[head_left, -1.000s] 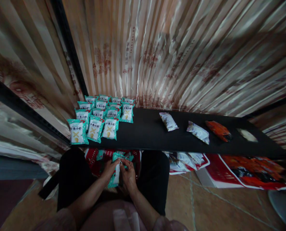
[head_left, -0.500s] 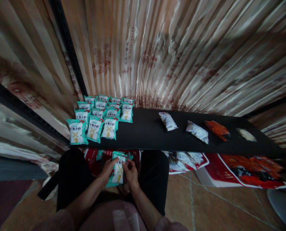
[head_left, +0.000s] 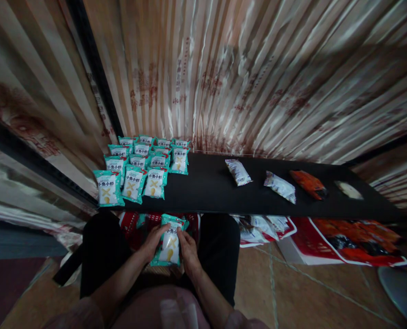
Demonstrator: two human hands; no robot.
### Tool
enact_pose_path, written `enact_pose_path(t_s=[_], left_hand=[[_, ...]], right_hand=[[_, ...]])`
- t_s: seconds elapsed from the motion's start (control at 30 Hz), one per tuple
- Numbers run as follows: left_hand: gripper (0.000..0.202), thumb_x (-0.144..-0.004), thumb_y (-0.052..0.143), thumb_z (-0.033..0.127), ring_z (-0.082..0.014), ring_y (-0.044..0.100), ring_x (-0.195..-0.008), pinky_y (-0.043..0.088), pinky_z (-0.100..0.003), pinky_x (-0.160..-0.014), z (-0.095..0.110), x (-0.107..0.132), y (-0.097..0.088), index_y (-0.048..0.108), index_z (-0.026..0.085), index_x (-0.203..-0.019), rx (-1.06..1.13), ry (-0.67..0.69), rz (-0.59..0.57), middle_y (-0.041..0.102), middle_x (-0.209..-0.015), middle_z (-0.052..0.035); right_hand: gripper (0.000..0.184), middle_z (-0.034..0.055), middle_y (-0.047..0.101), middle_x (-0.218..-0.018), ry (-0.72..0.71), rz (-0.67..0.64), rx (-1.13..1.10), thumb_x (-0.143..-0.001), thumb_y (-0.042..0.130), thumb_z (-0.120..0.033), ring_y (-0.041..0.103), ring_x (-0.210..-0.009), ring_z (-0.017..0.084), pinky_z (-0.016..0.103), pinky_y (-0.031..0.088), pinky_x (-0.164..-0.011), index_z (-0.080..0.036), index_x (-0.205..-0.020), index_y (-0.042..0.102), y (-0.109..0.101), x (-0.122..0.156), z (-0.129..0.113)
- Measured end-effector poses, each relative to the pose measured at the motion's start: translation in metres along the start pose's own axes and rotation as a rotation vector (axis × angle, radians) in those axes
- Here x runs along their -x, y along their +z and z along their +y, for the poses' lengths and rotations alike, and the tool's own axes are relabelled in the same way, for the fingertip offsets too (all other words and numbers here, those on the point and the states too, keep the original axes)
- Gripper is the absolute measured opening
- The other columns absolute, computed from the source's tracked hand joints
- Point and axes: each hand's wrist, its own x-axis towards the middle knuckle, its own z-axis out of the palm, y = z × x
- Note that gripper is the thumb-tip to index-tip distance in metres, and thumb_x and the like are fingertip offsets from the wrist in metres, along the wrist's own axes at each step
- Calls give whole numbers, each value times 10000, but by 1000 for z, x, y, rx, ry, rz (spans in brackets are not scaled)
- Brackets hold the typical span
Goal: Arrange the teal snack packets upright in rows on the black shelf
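Observation:
A teal-and-white snack bag (head_left: 169,244) is held upright over my lap, its printed front facing me. My left hand (head_left: 154,241) grips its left edge with the thumb on the front. On the other side my right hand (head_left: 187,247) closes on the right edge, thumb near the upper corner. Another teal bag seems to lie just behind it, mostly covered. Between my knees is a red basket (head_left: 129,228) with more teal packaging in it. Rows of matching snack bags (head_left: 133,183) stand at the left end of the black shelf (head_left: 203,192).
Farther right on the shelf lie two white-and-blue packets (head_left: 238,172), an orange packet (head_left: 308,184) and a small pale packet (head_left: 349,190). Beneath it are a basket of white packets (head_left: 263,227) and a red basket of orange packets (head_left: 364,240). Striped sheeting (head_left: 217,82) hangs behind.
My right fingers, bent at the bag's upper right corner before, now lie straighter along its right edge. The bag has turned slightly and stays over my lap.

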Motion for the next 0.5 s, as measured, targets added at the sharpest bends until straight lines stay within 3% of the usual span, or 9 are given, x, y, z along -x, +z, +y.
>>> enact_pose_path(t_s=[0.23,0.5], left_hand=[[476,-627,693,481,-216,654,-777,465,-277,-685,-2,-2,2,668,122,-939,-6,61,18,719,-863,-92],[501,-584,732,499,-238,655,-848,478,-282,-708,2,0,12,660,141,-928,-7,65,46,713,-941,-103]], right_hand=[[446,26,672,-598,3,23,-56,-580,716,-578,639,-592,210,275,473,-532,-164,-734,659,-4,-5,6],[515,25,667,-578,-34,80,9,-544,728,-592,604,-532,190,278,466,-518,-136,-780,686,-6,-6,-11]])
